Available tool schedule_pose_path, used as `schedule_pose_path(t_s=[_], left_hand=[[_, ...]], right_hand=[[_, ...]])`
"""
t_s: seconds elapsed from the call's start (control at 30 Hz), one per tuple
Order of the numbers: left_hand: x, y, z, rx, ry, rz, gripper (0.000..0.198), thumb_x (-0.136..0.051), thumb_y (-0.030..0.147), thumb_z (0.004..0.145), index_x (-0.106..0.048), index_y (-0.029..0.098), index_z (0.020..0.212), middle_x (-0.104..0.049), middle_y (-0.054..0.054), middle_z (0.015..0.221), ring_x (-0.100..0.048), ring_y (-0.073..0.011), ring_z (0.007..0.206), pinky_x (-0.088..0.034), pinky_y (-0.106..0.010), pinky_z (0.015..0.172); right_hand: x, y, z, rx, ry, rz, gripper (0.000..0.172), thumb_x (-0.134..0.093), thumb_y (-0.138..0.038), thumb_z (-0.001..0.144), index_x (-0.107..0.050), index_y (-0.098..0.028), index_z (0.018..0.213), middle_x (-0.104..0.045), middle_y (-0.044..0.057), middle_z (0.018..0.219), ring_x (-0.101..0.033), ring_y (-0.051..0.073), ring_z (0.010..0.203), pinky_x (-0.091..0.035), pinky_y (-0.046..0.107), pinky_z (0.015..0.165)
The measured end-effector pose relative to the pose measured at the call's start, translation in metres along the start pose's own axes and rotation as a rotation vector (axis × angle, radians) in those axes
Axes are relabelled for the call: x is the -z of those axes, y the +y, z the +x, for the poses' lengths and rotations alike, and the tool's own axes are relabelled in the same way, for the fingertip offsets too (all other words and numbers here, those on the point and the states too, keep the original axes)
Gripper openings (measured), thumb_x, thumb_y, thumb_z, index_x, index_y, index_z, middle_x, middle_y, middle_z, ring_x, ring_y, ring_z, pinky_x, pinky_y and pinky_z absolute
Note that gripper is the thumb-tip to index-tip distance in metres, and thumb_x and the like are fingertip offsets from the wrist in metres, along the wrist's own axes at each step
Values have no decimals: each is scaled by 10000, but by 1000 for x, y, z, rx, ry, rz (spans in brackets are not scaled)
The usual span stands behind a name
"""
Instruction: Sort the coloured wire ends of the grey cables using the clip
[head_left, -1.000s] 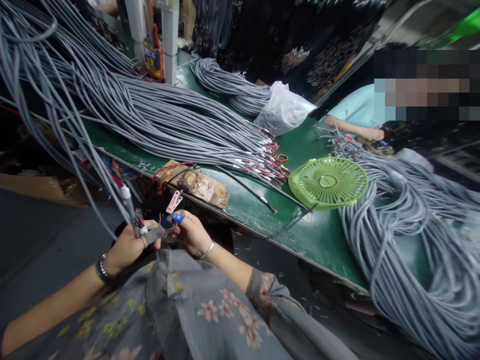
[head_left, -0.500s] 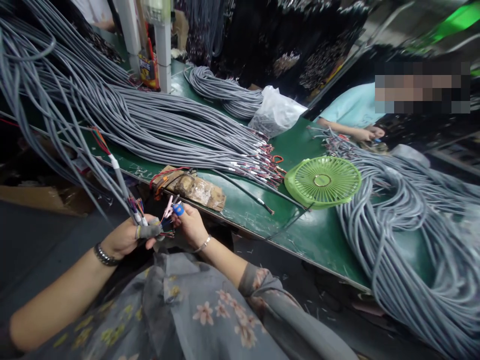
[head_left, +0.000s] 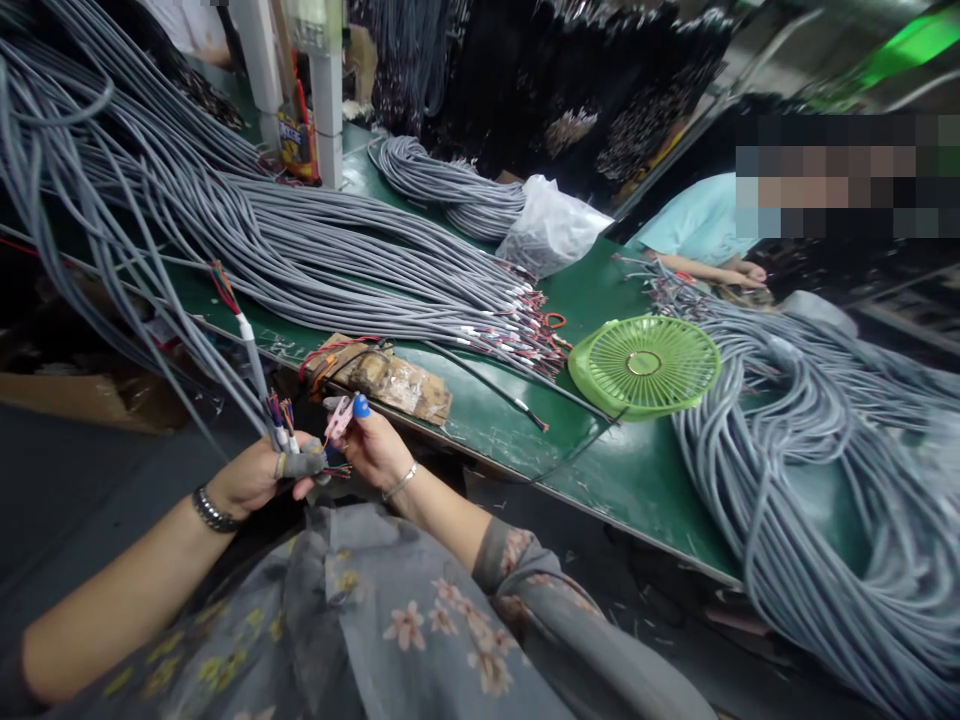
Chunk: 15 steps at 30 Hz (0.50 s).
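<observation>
My left hand [head_left: 259, 474] is closed round the ends of two or three grey cables [head_left: 255, 370], with coloured wire tips sticking out above a grey finger cover. Close to its right, my right hand [head_left: 373, 446] pinches a small pink clip-like tool [head_left: 337, 418]; a blue cap covers one fingertip. Both hands hover in front of the near edge of the green workbench [head_left: 600, 470], above my lap in floral cloth.
Big bundles of grey cables [head_left: 360, 260] lie across the bench, and a coiled heap [head_left: 825, 470] fills the right. A green fan grille [head_left: 645, 363] and a taped cardboard piece [head_left: 386, 375] sit near the edge. A white plastic bag [head_left: 551, 230] lies further back. Another person in a light-blue top [head_left: 701, 220] works at far right.
The held cable's stripped end swung up and left. My right hand rose slightly and now shows the pink tool between its fingers. The view shifted a little.
</observation>
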<state>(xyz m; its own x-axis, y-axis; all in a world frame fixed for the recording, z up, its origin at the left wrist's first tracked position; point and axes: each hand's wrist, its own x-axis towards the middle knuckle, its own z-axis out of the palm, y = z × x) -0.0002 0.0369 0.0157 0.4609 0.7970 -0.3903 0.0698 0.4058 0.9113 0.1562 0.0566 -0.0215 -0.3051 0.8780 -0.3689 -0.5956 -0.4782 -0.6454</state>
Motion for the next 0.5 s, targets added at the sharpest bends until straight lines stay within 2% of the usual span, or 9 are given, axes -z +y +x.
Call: schedule_pose_path(t_s=[0.27, 0.5], left_hand=[[0, -2, 0, 9, -10, 31, 434, -815, 583, 549, -624, 195, 512, -519, 8, 361, -388, -106, 391, -281, -269, 492], [0, -2, -3, 2, 8, 21, 445, -822, 595, 553, -666, 178, 561, -530, 8, 369, -379, -101, 380, -269, -271, 485]], right_hand=[[-1, 1, -2, -10, -11, -7, 452, -757, -618, 770, -677, -173, 769, -597, 2, 670, -507, 112, 603, -423, 221, 570], [5, 2, -1, -90, -64, -14, 578, -562, -738, 853, -678, -173, 815, -653, 36, 749, -554, 123, 639, -459, 226, 599]])
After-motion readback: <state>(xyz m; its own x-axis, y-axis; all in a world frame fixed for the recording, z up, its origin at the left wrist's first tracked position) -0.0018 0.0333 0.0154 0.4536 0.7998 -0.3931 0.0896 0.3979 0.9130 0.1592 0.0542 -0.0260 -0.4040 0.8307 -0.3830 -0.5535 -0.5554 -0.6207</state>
